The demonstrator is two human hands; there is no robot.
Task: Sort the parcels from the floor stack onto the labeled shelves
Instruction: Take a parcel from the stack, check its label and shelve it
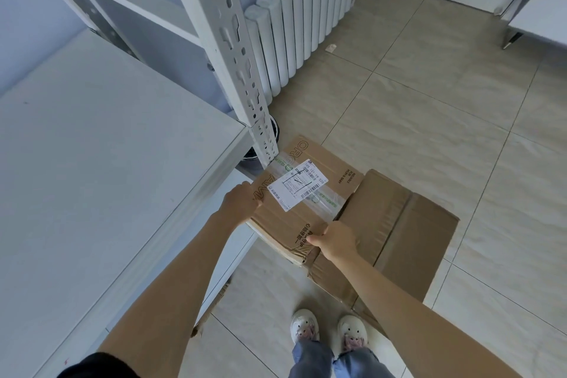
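A brown cardboard parcel [310,193] with a white shipping label [299,185] and clear tape lies on top of a larger brown box [399,236] on the tiled floor. My left hand [241,201] grips the parcel's left edge, fingers curled over it. At the near right corner my right hand [334,239] holds the parcel, thumb on its top face. The parcel's far left corner lies behind the shelf post [242,77]. The white shelf board [101,169] spreads out to the left, above a lower shelf level.
A white radiator [294,15] stands against the wall behind the shelf post. Another white unit with a metal leg [512,40] stands at the far right. My feet in white shoes [328,328] stand just before the large box. A dark object [250,156] sits under the shelf.
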